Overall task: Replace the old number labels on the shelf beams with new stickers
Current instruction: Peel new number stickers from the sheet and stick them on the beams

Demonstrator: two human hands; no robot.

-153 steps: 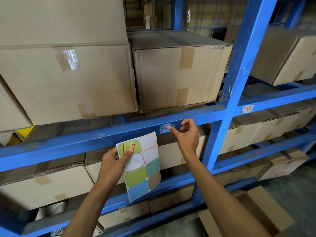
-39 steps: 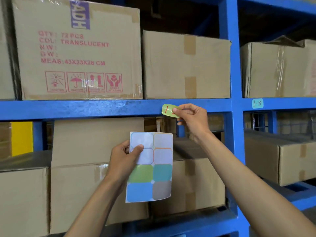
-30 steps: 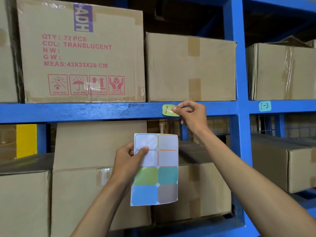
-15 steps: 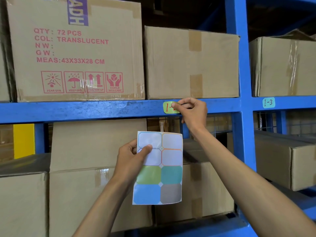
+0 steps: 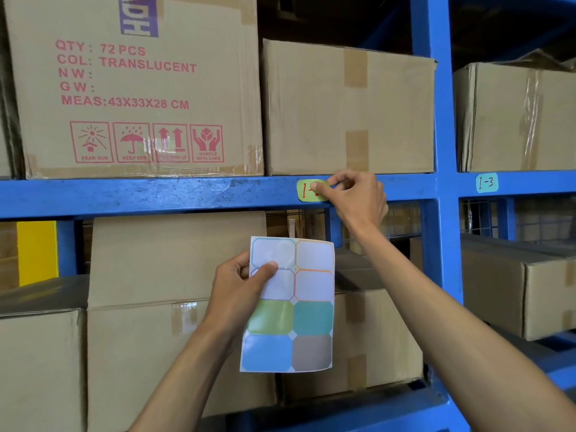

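A green sticker with a red "1-" showing lies flat against the blue shelf beam. My right hand is at its right end, thumb over the sticker and fingers curled, hiding the rest of the number. Lower down, my left hand grips the sticker sheet by its left edge, thumb on the front. The sheet's upper four spaces are blank white. Its lower four hold green, teal, blue and grey stickers.
A teal label reading "1-3" sits on the beam right of the blue upright. Cardboard boxes fill the shelves above and below, including a printed one at upper left. A yellow post stands far left.
The green sticker went from hanging loose in my right fingers to lying flat on the beam. My left hand and the sheet have hardly moved.
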